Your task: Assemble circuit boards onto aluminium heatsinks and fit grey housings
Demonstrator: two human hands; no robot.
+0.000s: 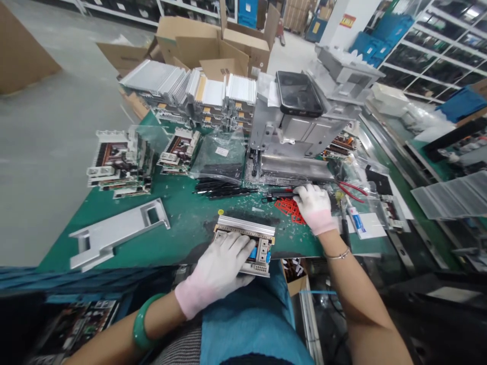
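Note:
My left hand (222, 263), in a white glove with a pink cuff, lies over a circuit board module (262, 252) with a finned metal heatsink (245, 226) along its far side. The fingers rest across the board and the thumb is at its near edge, hiding the left part. Farther right, my right hand (312, 203), gloved the same way, has its fingers curled at the end of a long black strip (279, 194). Right beside that hand is a pile of red plastic pieces (291, 210). More thin black strips (218, 187) lie in a heap to the left.
A metal fixture (292, 137) carrying a black-framed device (299, 94) stands behind the hands. Stacked heatsinks (155, 81) and board modules (119, 162) occupy the back left. A bent metal bracket (117, 233) lies left; red-handled pliers (352, 191) and a glue tube (356, 220) lie right.

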